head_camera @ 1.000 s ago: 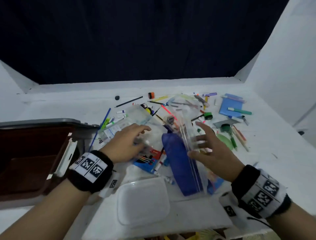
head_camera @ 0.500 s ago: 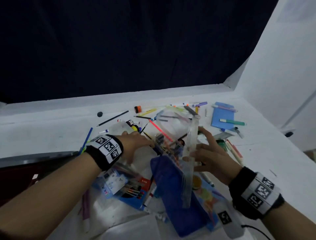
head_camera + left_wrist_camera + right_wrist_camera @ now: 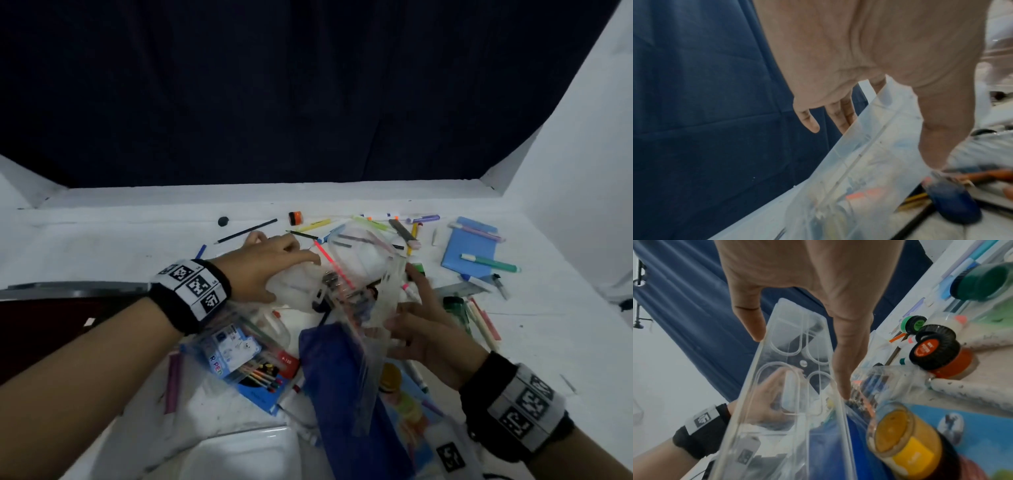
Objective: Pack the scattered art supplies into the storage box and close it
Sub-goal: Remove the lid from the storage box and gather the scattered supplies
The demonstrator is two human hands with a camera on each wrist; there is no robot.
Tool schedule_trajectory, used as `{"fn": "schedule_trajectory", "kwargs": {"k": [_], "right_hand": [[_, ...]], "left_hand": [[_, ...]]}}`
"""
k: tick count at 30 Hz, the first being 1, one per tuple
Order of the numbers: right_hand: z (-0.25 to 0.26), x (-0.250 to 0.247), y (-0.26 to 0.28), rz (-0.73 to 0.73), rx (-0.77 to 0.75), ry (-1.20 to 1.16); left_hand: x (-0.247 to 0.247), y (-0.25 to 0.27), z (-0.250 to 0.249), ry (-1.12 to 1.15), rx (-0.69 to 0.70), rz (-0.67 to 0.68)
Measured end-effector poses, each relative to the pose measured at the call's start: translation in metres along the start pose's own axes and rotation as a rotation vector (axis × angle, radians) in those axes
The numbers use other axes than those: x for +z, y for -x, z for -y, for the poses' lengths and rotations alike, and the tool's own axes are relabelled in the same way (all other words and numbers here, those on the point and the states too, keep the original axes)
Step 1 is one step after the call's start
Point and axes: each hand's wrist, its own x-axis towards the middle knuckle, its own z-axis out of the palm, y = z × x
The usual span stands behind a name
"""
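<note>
A clear plastic case (image 3: 383, 301) stands tilted in the middle of the pile of scattered pens and markers. My left hand (image 3: 291, 260) grips its frosted half (image 3: 869, 162), thumb on one face and fingers behind. My right hand (image 3: 411, 318) holds the upright clear half (image 3: 797, 369) between thumb and index finger. A blue pouch (image 3: 342, 383) leans against the case at the front. The dark red storage box (image 3: 51, 329) lies open at the far left, mostly behind my left forearm.
A coloured-pencil pack (image 3: 246, 363) lies under my left wrist. Yellow (image 3: 898, 434), orange (image 3: 941, 356) and green (image 3: 982, 280) paint jars sit right of the case. A blue notebook (image 3: 469, 250) and several pens lie at the back right. A clear lid (image 3: 246, 455) rests at the front edge.
My left hand reached forward from the pencil pack onto the case's frosted half. My right hand moved in and took hold of the upright clear half, which now tilts.
</note>
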Motion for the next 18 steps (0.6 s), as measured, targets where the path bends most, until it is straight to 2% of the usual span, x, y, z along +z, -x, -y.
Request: {"fn": "schedule_trajectory", "kwargs": {"k": [3,8,10,14,18], "right_hand": [[0.001,-0.005,0.009,0.038,0.006,-0.007],[0.002,-0.019,0.022,0.064,-0.024,-0.155],[-0.002,-0.026,0.026,0.053,-0.045,-0.156],[-0.015,-0.043,0.036,0.035,-0.132,-0.013],[-0.025,-0.062,0.044,0.047,-0.188,0.219]], "left_hand": [[-0.021,0.015,-0.01,0.144,-0.104,-0.131],[-0.059,0.048,-0.05,0.485,-0.172,-0.592],[-0.064,0.063,-0.07,0.686,-0.177,-0.728],[-0.038,0.09,-0.109,1.274,-0.117,-0.84],[0.017,0.099,-0.144,1.657,-0.148,-0.87]]}}
